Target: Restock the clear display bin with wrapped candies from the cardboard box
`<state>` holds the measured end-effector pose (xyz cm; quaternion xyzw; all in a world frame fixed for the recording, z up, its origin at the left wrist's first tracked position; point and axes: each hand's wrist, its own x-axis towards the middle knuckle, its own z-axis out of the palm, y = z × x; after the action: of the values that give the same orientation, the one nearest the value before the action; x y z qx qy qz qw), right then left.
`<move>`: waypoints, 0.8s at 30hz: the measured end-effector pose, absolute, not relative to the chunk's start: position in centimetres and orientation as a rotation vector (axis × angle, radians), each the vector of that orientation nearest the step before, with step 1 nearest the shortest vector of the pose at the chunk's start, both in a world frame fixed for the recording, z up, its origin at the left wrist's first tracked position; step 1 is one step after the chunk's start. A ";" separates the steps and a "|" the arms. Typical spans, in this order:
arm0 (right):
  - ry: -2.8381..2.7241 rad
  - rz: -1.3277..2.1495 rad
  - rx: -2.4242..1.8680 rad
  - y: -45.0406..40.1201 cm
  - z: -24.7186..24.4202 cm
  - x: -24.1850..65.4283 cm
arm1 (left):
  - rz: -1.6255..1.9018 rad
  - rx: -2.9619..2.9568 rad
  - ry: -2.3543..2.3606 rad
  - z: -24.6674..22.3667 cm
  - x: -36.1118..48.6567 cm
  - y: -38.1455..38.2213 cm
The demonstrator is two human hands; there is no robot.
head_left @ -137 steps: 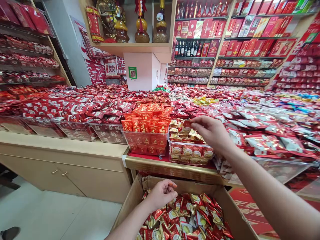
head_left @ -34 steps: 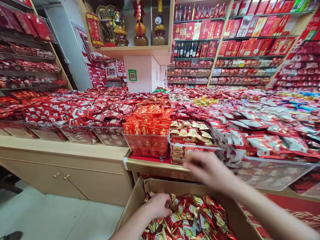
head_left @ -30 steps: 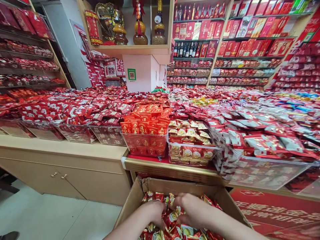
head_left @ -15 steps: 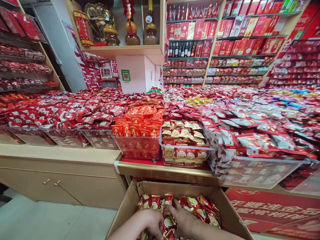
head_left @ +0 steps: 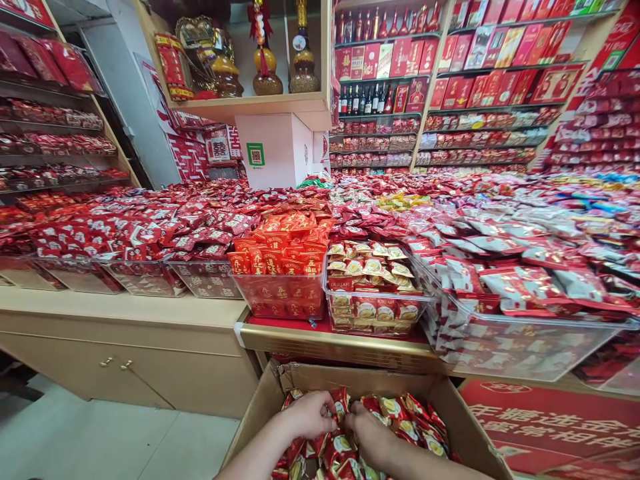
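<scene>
Inside an open cardboard box (head_left: 465,413) lie many small red and gold wrapped sweets (head_left: 340,448) with a yellow picture on them. My left hand (head_left: 311,415) is in the box with its fingers curled, closed on a red wrapped sweet (head_left: 341,403) that stands up from the pile. Just to the right, my right hand (head_left: 373,433) has its fingers bent down and drawn together beside that same sweet. Its fingertips are partly hidden, so what they pinch does not show clearly.
Behind the box, a gold-edged counter (head_left: 340,341) carries clear bins. A bin of durian sweets (head_left: 370,303) stands between a bin of orange-red packets (head_left: 280,293) and a wide bin of white-and-red packets (head_left: 520,333). Cabinets (head_left: 125,373) are on the left.
My left hand has moved up and away from me, from the near part of the pile to the upright sweet. My right hand's fingers have curled in. The view has shifted slightly.
</scene>
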<state>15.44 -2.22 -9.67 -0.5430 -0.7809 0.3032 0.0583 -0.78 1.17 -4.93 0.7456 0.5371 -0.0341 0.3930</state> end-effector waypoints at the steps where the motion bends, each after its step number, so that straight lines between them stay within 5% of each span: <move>1: -2.362 0.926 -1.643 -1.8 -9.2 15.5 | -0.057 1.886 1.353 -4.7 -0.8 1.2; 6: -2.259 0.900 -1.618 0.3 -6.0 16.0 | 0.095 1.830 1.262 -3.9 -0.8 1.4; 13: -1.232 1.555 -1.332 -0.1 -1.8 16.5 | 0.663 1.275 0.897 -2.5 0.6 1.4; 24: -1.113 1.555 -1.197 -0.9 -0.7 16.2 | 0.787 1.186 0.880 -0.8 0.9 1.0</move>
<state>16.20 -0.90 -0.75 -0.4796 -0.4456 0.6228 0.4285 0.94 1.04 -0.78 0.5262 0.3906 0.3492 0.6698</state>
